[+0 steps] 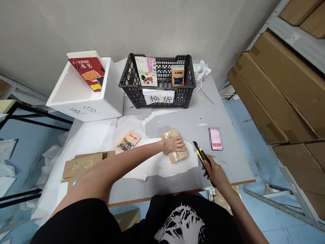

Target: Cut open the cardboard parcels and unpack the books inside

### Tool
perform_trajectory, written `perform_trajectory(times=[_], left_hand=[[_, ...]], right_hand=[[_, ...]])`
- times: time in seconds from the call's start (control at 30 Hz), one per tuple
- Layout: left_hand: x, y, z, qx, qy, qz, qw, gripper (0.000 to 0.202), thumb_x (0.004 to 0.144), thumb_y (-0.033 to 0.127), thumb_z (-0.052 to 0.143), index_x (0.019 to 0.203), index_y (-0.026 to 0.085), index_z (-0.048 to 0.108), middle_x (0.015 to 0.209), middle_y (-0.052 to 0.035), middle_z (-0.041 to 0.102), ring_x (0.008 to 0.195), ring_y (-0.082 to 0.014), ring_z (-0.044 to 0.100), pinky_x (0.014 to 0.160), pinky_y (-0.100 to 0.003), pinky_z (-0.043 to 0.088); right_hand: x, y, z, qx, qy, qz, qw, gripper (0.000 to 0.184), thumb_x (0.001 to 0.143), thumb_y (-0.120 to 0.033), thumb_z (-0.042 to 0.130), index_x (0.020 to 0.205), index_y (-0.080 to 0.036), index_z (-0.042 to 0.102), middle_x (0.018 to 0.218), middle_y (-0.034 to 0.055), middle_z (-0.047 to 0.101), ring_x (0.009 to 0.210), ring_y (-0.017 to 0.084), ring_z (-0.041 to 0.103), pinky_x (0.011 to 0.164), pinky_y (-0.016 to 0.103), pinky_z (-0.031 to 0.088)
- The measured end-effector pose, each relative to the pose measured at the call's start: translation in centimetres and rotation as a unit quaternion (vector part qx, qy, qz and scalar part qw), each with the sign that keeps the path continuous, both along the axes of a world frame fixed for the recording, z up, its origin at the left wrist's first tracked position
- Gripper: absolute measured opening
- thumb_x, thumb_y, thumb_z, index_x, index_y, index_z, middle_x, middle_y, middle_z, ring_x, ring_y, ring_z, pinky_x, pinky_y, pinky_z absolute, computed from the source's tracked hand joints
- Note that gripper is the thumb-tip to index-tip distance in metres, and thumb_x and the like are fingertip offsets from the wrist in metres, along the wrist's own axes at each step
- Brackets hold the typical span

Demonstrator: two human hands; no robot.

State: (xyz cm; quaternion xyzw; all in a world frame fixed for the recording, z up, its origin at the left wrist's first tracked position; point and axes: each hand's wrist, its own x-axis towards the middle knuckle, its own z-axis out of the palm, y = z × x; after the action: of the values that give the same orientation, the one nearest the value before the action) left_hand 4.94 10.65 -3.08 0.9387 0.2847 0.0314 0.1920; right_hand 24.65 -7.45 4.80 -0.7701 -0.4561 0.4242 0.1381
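My left hand [174, 145] lies flat on top of a small cardboard parcel wrapped in clear tape [178, 156], pressing it against the table. My right hand [214, 171] is shut around a yellow and black utility knife [201, 157], just right of the parcel. The knife's tip points up and away from me, and it does not touch the parcel. Left of the parcel, a small colourful book [128, 141] rests on torn white paper [137, 123].
A black plastic crate [162, 57] with books and a paper sign stands at the table's back. A white foam box [83, 105] holding a red book sits beside it. A phone [216, 139] lies right of my hands, flattened cardboard [81, 166] lies left, and cartons fill shelves [279, 88] on the right.
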Motion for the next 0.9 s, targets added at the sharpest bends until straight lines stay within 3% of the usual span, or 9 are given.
perform_trajectory(times=[0.07,0.17,0.33,0.5,0.63,0.9], left_hand=[[-0.7,0.6,0.6,-0.022,-0.005,-0.024,0.999,0.093,0.068,0.052,0.061,0.147,0.026,0.02,0.141,-0.0135,0.038,0.129,-0.0372,0.035,0.103,-0.056,0.029],[-2.8,0.4,1.0,-0.051,-0.017,-0.03,0.998,0.112,0.059,0.058,0.067,0.148,0.019,0.012,0.137,-0.0175,0.038,0.125,-0.0371,0.037,0.103,-0.053,0.03],[-5.5,-3.2,-0.4,-0.062,-0.054,0.13,0.988,0.123,0.055,0.059,0.071,0.148,0.021,0.0,0.135,-0.0173,0.035,0.121,-0.0363,0.038,0.1,-0.052,0.032],[-5.3,-5.7,-2.3,-0.034,-0.111,0.216,0.969,0.125,0.054,0.056,0.073,0.148,0.022,-0.002,0.134,-0.0165,0.033,0.123,-0.0363,0.036,0.102,-0.054,0.029],[-5.3,-6.2,-3.0,-0.024,-0.147,0.238,0.96,0.127,0.052,0.054,0.074,0.148,0.023,-0.002,0.134,-0.0152,0.033,0.123,-0.0354,0.035,0.103,-0.053,0.029],[-5.8,-6.5,-3.1,-0.029,-0.166,0.273,0.947,0.126,0.052,0.055,0.074,0.149,0.024,-0.001,0.135,-0.0147,0.033,0.122,-0.0355,0.036,0.1,-0.052,0.032]], right_hand=[[0.4,0.1,0.1,0.027,0.022,-0.007,0.999,0.05,0.093,-0.049,0.028,0.131,-0.023,0.046,0.076,-0.0004,0.067,0.053,0.014,0.059,0.053,0.026,0.045],[0.4,0.8,1.7,0.084,0.007,0.024,0.996,0.05,0.094,-0.046,0.03,0.138,-0.025,0.042,0.073,-0.0013,0.066,0.052,0.012,0.056,0.056,0.025,0.046],[-1.4,3.7,3.6,0.158,-0.098,0.147,0.972,0.047,0.096,-0.037,0.031,0.141,-0.028,0.041,0.063,-0.0018,0.063,0.051,0.013,0.054,0.054,0.024,0.041],[-3.6,6.4,2.3,0.173,-0.143,0.24,0.944,0.045,0.096,-0.027,0.033,0.139,-0.025,0.045,0.073,0.0018,0.067,0.058,0.015,0.059,0.055,0.024,0.041],[-4.3,6.9,1.9,0.169,-0.157,0.247,0.941,0.045,0.097,-0.027,0.031,0.14,-0.025,0.043,0.073,0.0012,0.067,0.057,0.015,0.058,0.053,0.024,0.04],[-4.7,6.7,3.2,0.139,-0.141,0.248,0.948,0.045,0.096,-0.03,0.031,0.138,-0.026,0.047,0.064,-0.0001,0.063,0.049,0.014,0.053,0.05,0.023,0.038]])
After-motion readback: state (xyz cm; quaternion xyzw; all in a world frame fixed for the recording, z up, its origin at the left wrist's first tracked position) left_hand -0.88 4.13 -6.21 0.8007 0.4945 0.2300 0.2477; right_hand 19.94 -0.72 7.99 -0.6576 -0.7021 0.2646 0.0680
